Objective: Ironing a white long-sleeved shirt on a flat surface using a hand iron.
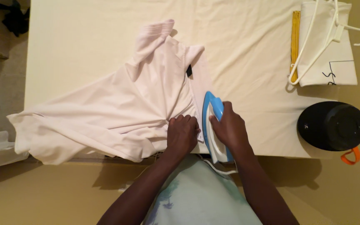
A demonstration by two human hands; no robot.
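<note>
A pale pink shirt (121,104) lies spread on a cream sheet-covered surface (246,50), hanging over its left and near edges. My left hand (182,134) presses flat on the shirt's hem near the front edge. Right beside it, my right hand (230,127) grips the handle of a blue and white iron (211,109), whose tip points away from me along the shirt's right edge. A white cord trails from the iron's back toward my body.
At the right rear lies a folded white garment (334,54) with white hangers (346,31) and a yellow strip. A round black container (333,126) with an orange tab sits at the right. Dark items lie on the floor far left.
</note>
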